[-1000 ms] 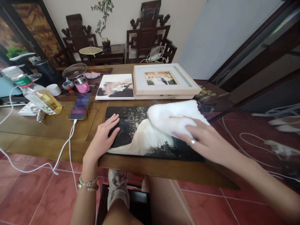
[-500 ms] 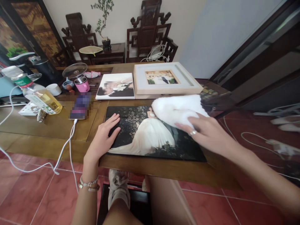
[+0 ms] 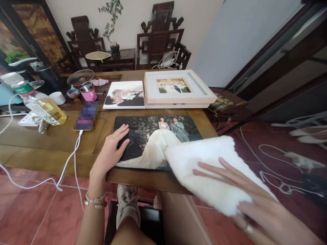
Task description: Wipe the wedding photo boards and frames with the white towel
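Note:
A dark wedding photo panel [image 3: 138, 136] lies flat at the front edge of the wooden table. On its left edge rests my left hand [image 3: 112, 146], fingers stretched out, holding nothing. My right hand [image 3: 250, 190] grips a fluffy white cloth [image 3: 201, 153], with its fingers spread over the top and the thumb at the near edge. The cloth covers the panel's lower right part and hangs past the table's front right corner. The couple's upper bodies on the photo show uncovered.
Behind the panel sit a smaller photo panel [image 3: 125, 98] and a pale box frame [image 3: 201, 97]. A phone [image 3: 87, 115] on a white cable, a tilted bottle [image 3: 46, 105], a power strip [image 3: 28, 119] and a pink mug [image 3: 88, 92] stand left. A bag [image 3: 222, 105] is at right.
My right hand has drawn the cloth from the panel's upper right down toward me and to the right, and the cloth is more spread out. My left hand stays on the panel's left edge.

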`<state>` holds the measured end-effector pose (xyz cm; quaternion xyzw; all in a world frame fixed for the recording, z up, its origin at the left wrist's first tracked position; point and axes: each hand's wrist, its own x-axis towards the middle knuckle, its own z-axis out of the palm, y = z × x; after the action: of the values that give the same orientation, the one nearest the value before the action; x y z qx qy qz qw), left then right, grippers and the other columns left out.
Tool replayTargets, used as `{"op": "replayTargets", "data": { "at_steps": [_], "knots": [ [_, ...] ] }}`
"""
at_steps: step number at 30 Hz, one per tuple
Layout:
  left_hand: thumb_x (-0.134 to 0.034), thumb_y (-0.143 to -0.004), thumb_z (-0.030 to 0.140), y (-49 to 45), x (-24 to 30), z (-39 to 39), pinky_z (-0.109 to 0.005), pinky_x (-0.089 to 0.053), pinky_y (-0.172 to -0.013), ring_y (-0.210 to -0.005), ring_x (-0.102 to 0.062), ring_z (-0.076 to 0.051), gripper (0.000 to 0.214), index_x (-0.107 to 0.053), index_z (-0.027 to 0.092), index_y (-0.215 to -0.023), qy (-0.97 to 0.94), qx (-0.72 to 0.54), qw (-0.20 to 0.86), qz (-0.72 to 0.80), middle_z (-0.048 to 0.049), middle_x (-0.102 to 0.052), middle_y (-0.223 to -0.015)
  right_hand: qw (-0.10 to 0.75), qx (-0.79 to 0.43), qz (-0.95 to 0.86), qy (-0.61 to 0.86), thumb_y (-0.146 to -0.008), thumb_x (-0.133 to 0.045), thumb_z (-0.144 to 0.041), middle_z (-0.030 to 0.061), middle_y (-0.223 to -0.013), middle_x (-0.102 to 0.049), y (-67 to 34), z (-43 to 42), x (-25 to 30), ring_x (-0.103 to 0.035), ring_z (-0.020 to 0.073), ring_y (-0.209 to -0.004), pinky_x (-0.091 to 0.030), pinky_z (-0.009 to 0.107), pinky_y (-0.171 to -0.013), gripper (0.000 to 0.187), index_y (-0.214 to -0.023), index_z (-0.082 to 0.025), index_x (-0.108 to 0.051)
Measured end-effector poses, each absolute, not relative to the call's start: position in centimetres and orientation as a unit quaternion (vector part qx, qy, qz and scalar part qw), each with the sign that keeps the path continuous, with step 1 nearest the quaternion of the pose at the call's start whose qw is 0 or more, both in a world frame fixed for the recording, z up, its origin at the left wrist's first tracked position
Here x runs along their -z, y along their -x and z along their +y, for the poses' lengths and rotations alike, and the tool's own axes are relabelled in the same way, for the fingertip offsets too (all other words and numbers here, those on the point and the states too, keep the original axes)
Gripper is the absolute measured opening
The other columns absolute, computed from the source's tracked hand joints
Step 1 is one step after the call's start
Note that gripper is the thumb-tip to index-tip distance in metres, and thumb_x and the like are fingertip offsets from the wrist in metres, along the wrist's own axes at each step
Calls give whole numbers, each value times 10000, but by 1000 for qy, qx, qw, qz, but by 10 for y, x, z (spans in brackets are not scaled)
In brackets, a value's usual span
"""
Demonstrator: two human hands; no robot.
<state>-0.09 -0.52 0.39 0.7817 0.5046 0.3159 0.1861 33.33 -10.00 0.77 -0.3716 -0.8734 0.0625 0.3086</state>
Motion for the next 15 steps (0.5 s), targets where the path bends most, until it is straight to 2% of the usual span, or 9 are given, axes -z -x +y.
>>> {"op": "replayTargets", "data": {
  "at_steps": [3, 5, 6, 8, 10, 12, 15],
  "knots": [
    [-494, -945, 280, 1, -4, -5, -420, -338, -1159, -1368, -434, -233, 398, -578, 107, -1293, -783, -311, 184, 505, -122, -518, -1426, 285, -19, -898, 335, -806, -517, -166, 113, -1318, -602, -333, -72, -9, -546, 296, -1230, -364, 537, -1107, 261, -594, -241, -384],
    [-493, -946, 281, 2, -4, -6, -424, -340, -1157, -1369, -433, -231, 393, -579, 122, -1294, -783, -312, 185, 506, -112, -517, -1429, 268, -19, -890, 369, -878, -486, -226, 153, -1250, -633, -333, -48, -10, -583, 313, -1174, -404, 551, -1057, 305, -594, -237, -376],
    [-493, -947, 283, 2, -4, -6, -430, -342, -1156, -1369, -432, -231, 390, -580, 129, -1294, -783, -312, 185, 505, -108, -516, -1429, 258, -28, -884, 389, -905, -463, -276, 153, -1148, -673, -333, -35, -11, -607, 321, -1127, -438, 551, -1012, 333, -588, -238, -368],
    [-491, -948, 285, 1, -3, -6, -437, -343, -1154, -1371, -430, -232, 389, -577, 137, -1298, -782, -313, 187, 505, -105, -514, -1431, 239, -53, -870, 428, -935, -408, -380, 106, -795, -673, -332, -11, -13, -644, 322, -980, -492, 521, -904, 395, -570, -250, -328],
    [-492, -948, 284, 1, -3, -6, -432, -340, -1157, -1373, -426, -230, 396, -570, 131, -1305, -782, -314, 189, 505, -109, -512, -1433, 226, -74, -855, 461, -937, -377, -463, 19, -541, -475, -330, 11, -16, -619, 281, -781, -497, 468, -819, 428, -570, -261, -288],
    [-493, -948, 281, 1, -3, -6, -422, -335, -1160, -1374, -425, -226, 400, -567, 120, -1307, -782, -314, 189, 504, -114, -513, -1432, 217, -84, -847, 478, -935, -371, -497, -24, -512, -353, -328, 26, -19, -538, 225, -652, -475, 421, -770, 434, -581, -262, -283],
    [-495, -947, 278, 1, -3, -5, -420, -334, -1161, -1373, -427, -225, 397, -572, 112, -1300, -781, -313, 191, 506, -117, -514, -1430, 216, -85, -843, 485, -938, -380, -485, -25, -551, -374, -325, 38, -22, -483, 189, -615, -443, 372, -700, 417, -596, -258, -301]
  ]
}}
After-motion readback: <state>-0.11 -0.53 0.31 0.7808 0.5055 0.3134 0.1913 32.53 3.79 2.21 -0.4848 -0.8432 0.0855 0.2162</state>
